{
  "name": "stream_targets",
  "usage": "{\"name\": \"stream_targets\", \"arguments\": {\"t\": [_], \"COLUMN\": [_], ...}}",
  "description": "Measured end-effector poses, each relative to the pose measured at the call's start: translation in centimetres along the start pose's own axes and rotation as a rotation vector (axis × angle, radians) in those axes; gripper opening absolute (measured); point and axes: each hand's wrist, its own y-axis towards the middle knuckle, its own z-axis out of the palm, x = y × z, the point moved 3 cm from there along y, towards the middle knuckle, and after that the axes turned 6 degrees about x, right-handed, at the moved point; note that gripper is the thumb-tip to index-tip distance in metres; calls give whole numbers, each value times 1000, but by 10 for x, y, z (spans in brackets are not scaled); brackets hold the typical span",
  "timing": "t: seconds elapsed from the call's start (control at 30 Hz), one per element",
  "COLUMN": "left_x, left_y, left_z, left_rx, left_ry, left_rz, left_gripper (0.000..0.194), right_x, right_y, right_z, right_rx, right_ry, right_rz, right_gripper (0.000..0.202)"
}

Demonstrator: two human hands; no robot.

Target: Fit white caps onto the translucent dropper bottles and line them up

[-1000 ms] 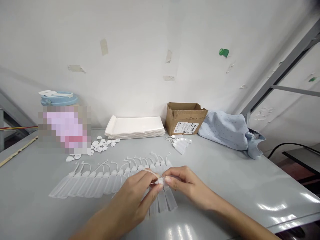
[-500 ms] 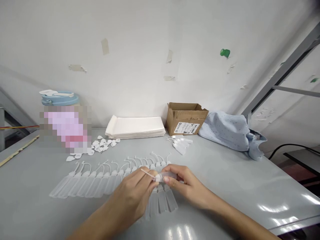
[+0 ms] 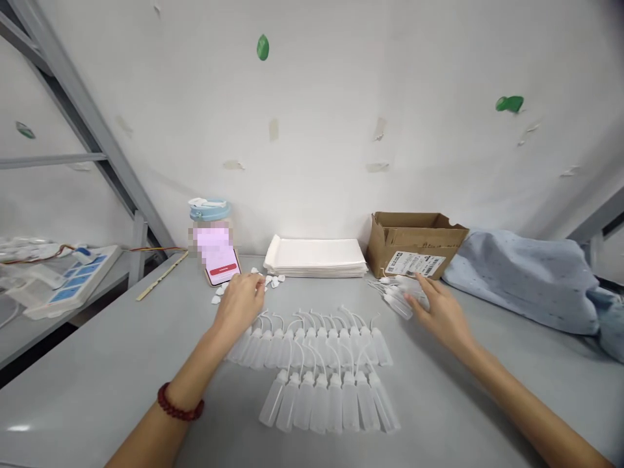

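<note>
My left hand [image 3: 242,299] reaches over the small white caps [image 3: 275,281] by the phone. Its fingers curl down together, and their tips and anything in them are hidden. At the cardboard box my right hand [image 3: 439,311] has thumb and fingers around a clear plastic squeeze bottle [image 3: 420,298] at the edge of a small pile. Other bottles [image 3: 397,304] with thin tubes lie there. Nearer to me, similar bottles with white necks and curved tubes lie side by side in a back row [image 3: 312,348] and a front row [image 3: 320,403].
Behind stand a phone [image 3: 219,257], a blue-lidded container [image 3: 209,209], a stack of white padded sheets [image 3: 319,257] and an open cardboard box [image 3: 414,244]. Light blue cloth [image 3: 526,286] lies at right. A narrow strip [image 3: 162,276] lies at left, beside a side table with a white-and-blue device [image 3: 73,279].
My hands have parted from the bottle they held together in the middle. The left moved to the caps, the right to the bottle pile. The view has shifted left, uncovering both rows.
</note>
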Motion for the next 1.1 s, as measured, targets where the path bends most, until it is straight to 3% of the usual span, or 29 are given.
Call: {"name": "stream_targets", "arguments": {"t": [0.13, 0.2, 0.27, 0.47, 0.7, 0.83, 1.0, 1.1], "left_x": [16, 13, 10, 8, 2, -7, -20, -27], "left_y": [13, 16, 19, 22, 19, 16, 8, 2], "left_z": [14, 23, 30, 38, 36, 29, 18, 12], "left_rx": [56, 92, 122, 174, 179, 172, 186, 237], "left_ry": [27, 33, 48, 90, 47, -22, -130, -274], "left_rz": [61, 112, 150, 218, 228, 191, 122, 45], "left_gripper": [30, 31, 32, 31, 30, 37, 45, 49], "right_x": [18, 28, 36, 53, 61, 61, 60, 57], "right_y": [-12, -17, -20, -33, -44, -47, -43, -37], "right_z": [-16, -23, -26, -25, -20, -11, -15, -27], "right_rx": [-171, -153, -17, 589, 831, 859, 810, 726], "right_ry": [-90, -58, 34, 311, 383, 370, 360, 374], "right_rz": [-106, -118, -96, -124, -126, -128, -142, -64], "right_gripper": [58, 55, 47, 33, 74, 80, 50, 43]}}
